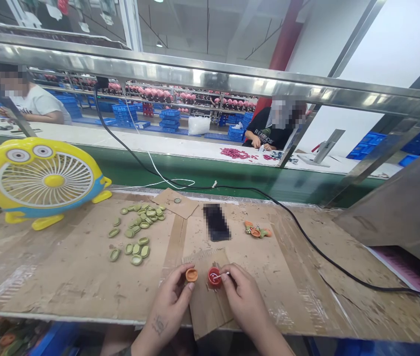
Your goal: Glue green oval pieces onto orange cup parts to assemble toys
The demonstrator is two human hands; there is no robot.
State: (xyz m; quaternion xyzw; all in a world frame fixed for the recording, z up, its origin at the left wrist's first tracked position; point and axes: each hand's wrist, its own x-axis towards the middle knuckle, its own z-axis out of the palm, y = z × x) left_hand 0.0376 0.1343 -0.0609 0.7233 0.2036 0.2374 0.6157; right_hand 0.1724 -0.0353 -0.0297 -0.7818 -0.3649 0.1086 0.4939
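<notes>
Head: left hand (173, 295) palm inward, fingers clamped on orange piece (191, 275); right hand (242, 291) angled inward, fingers pinching thin stick (221, 275)

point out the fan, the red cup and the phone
fan (54, 181): head view, yellow hub
red cup (214, 278): head view, open top
phone (217, 223): head view, middle of its dark face

Bright, diffuse light; edges stretch (faces pixelated); background soft.

Cardboard-covered bench (83, 277); green-sided conveyor (195, 180) beyond, white on top; steel rail (202, 78) across; shelves (150, 88) of pink items behind; stacked blue crates (169, 118); red pillar (286, 37), pale wall (338, 37); small ceiling light (159, 45) glowing.
</notes>
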